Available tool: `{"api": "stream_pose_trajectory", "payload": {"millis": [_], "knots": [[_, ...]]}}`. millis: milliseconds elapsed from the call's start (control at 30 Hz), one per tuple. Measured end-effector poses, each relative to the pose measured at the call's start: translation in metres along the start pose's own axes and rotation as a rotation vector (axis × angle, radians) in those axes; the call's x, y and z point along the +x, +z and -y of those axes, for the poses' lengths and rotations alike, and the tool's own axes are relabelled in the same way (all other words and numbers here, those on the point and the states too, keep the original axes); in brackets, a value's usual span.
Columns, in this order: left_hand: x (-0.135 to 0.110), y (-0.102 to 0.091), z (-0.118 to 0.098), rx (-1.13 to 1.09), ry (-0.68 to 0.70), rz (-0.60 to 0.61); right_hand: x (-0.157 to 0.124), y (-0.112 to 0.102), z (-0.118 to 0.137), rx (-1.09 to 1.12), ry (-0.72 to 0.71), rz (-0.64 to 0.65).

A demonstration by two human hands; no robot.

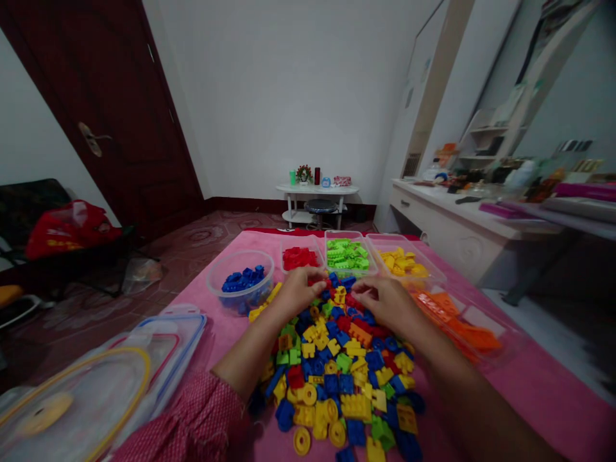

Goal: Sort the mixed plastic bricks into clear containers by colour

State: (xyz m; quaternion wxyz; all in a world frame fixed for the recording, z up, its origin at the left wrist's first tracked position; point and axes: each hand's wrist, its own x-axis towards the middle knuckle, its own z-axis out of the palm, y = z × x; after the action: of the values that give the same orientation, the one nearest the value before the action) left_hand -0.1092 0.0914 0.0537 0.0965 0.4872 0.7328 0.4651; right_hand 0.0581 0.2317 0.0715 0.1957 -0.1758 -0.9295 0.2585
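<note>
Now held left hand point(299, 291) and right hand point(386, 303) curled over the brick pile point(343, 362), with grip impossible to tell, and risked scattering it through hasty raking.

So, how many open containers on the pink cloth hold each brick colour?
Blue-brick container: 1
Red-brick container: 1
Green-brick container: 1
Yellow-brick container: 1
Orange-brick container: 1
Total: 5
</note>
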Motion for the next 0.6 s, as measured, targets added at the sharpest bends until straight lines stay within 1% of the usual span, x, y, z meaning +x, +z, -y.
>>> {"api": "stream_pose_trajectory", "payload": {"millis": [67,133,200,267,333,433,500,600], "knots": [[-0.014,0.007,0.000,0.151,0.042,0.065,-0.002,-0.005,-0.010,-0.158,0.041,0.093],[-0.023,0.010,0.003,0.239,0.078,0.109,-0.004,-0.010,-0.016,-0.271,0.073,0.174],[-0.027,0.012,0.006,0.249,0.106,0.154,-0.008,-0.013,-0.019,-0.287,0.072,0.240],[-0.028,0.012,0.008,0.233,0.117,0.182,-0.011,-0.014,-0.018,-0.228,0.027,0.282],[-0.027,0.011,0.008,0.224,0.113,0.192,-0.015,-0.011,-0.014,-0.174,-0.045,0.292],[-0.027,0.010,0.007,0.227,0.121,0.190,-0.016,-0.003,-0.009,-0.161,-0.128,0.258],[-0.026,0.010,0.007,0.229,0.124,0.176,-0.014,0.001,-0.008,-0.162,-0.122,0.236],[-0.026,0.011,0.007,0.228,0.101,0.132,-0.007,0.005,-0.010,-0.116,-0.053,0.209]]}}
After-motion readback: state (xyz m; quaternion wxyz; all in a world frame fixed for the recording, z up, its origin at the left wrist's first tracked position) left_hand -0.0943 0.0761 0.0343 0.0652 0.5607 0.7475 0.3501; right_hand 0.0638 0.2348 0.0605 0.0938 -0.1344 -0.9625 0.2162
